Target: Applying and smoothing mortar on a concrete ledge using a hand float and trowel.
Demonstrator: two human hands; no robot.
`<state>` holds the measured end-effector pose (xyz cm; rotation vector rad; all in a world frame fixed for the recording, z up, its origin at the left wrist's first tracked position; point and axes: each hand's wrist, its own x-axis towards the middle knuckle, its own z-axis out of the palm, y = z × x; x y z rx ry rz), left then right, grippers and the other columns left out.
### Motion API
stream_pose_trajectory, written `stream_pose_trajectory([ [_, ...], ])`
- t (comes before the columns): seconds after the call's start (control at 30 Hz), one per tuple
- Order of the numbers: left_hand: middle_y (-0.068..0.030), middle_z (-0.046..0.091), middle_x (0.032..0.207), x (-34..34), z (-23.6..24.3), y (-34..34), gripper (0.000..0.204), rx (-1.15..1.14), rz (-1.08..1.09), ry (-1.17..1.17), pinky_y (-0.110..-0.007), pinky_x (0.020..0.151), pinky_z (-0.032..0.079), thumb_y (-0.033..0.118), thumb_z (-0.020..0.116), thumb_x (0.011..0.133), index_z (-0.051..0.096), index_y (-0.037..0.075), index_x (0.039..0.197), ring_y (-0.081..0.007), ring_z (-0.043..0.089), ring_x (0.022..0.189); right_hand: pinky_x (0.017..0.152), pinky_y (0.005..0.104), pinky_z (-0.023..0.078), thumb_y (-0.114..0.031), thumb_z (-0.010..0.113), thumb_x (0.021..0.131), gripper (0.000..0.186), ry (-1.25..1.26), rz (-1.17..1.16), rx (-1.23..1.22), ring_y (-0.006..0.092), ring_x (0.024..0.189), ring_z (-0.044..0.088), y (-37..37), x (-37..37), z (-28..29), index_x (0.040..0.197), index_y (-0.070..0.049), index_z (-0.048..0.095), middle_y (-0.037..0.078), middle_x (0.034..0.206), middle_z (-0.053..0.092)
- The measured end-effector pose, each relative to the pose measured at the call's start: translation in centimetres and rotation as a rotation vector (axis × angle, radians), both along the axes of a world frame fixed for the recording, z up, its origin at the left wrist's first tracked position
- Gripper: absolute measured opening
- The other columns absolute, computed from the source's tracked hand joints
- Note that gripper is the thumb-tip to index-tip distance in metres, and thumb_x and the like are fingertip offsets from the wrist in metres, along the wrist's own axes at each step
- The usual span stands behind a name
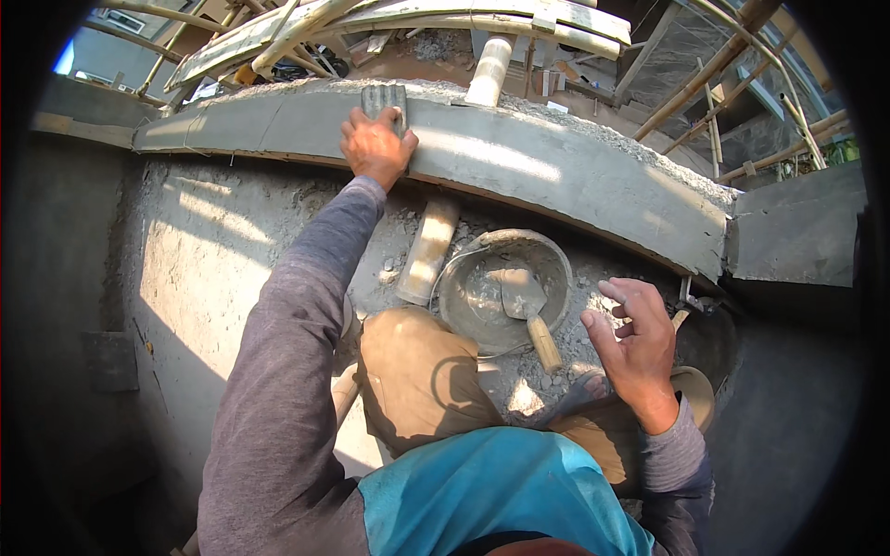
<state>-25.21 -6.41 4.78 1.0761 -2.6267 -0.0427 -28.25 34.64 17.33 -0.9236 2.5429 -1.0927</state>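
My left hand is stretched far out and closed around a grey ridged block, which rests on top of the smooth grey cement ledge. The material of the block is hard to make out. My right hand hangs in the air to the right of a bucket, its fingers apart and slightly curled, holding nothing. That mortar-stained bucket has a thin wire handle. A trowel lies in it, blade inside and wooden grip leaning over the near rim.
A bamboo post piece stands between the bucket and ledge. Rubble covers the floor near my knees. Beyond the ledge rise bamboo scaffold poles and an upright pole. Grey walls close in on both sides.
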Motion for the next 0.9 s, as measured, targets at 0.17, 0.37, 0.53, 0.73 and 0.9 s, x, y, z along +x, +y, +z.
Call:
stream_pose_trajectory([
  [0.17, -0.0256, 0.049, 0.129, 4.0, -0.2, -2.6, 0.049, -0.015, 0.024, 0.146, -0.050, 0.100, 0.044, 0.039, 0.077, 0.078, 0.068, 0.022, 0.123, -0.0420, 0.050, 0.117, 0.060, 0.0294, 0.053, -0.019, 0.083, 0.080, 0.037, 0.002, -0.012, 0.000, 0.0211, 0.078, 0.065, 0.4, 0.2, -0.2, 0.112, -0.007, 0.070, 0.010, 0.113, 0.066],
  [0.37, -0.0243, 0.047, 0.130, -2.9, 0.2, 9.5, 0.050, 0.165, -0.325, 0.363, -0.050, 0.099, 0.044, 0.038, 0.079, 0.075, 0.069, 0.019, 0.121, -0.0422, 0.048, 0.118, 0.060, 0.0295, 0.053, -0.018, 0.082, 0.079, 0.036, 0.023, 0.009, 0.019, 0.0215, 0.079, 0.066, 0.0, 0.2, -0.8, 0.112, -0.007, 0.070, 0.010, 0.113, 0.066],
  [0.53, -0.0248, 0.045, 0.132, -4.3, -0.9, 10.5, 0.052, 0.201, -0.357, 0.276, -0.053, 0.099, 0.043, 0.037, 0.076, 0.078, 0.065, 0.021, 0.126, -0.0426, 0.046, 0.119, 0.060, 0.0298, 0.053, -0.019, 0.082, 0.080, 0.036, -0.001, -0.005, 0.017, 0.0218, 0.080, 0.067, -0.2, 0.6, -0.7, 0.112, -0.008, 0.071, 0.010, 0.113, 0.066],
  [0.73, -0.0233, 0.045, 0.132, 4.5, -2.2, 6.5, 0.051, 0.040, -0.313, 0.196, -0.051, 0.098, 0.044, 0.032, 0.080, 0.074, 0.065, 0.023, 0.122, -0.0422, 0.047, 0.118, 0.060, 0.0298, 0.054, -0.021, 0.082, 0.080, 0.037, 0.000, -0.020, -0.005, 0.0219, 0.081, 0.067, 0.7, 0.0, -0.2, 0.112, -0.008, 0.071, 0.010, 0.112, 0.066],
  [0.9, -0.0253, 0.043, 0.133, 13.9, -1.2, 0.8, 0.054, -0.067, -0.212, 0.104, -0.052, 0.103, 0.039, 0.026, 0.079, 0.074, 0.062, 0.015, 0.124, -0.0425, 0.045, 0.121, 0.059, 0.0300, 0.053, -0.022, 0.083, 0.080, 0.037, 0.000, 0.055, -0.003, 0.0219, 0.079, 0.067, 0.5, 0.2, 0.2, 0.112, -0.007, 0.071, 0.010, 0.111, 0.067],
])
